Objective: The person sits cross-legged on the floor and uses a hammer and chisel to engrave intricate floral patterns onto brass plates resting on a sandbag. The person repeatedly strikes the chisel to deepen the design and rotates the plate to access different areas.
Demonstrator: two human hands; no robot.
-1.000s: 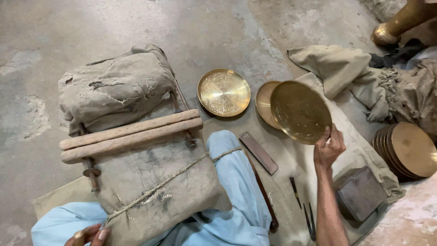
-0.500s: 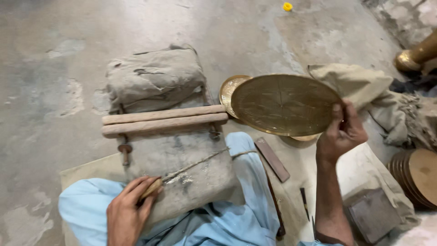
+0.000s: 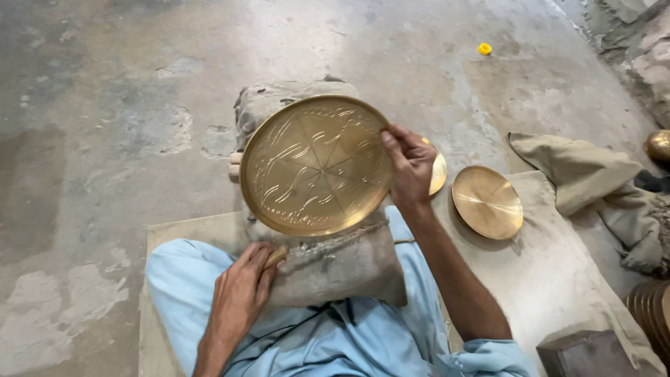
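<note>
since half a second ago you have swung the large round engraved brass plate from your right side to sit tilted over the grey cloth sack on your lap, its patterned face toward you. your right hand pinches the plate's right rim, thumb on the face, fingers curled behind the edge. your left hand lies below the plate, apart from it, fingers closed around a small wooden handle against the sack. a smaller plain brass dish lies on the mat to your right.
</note>
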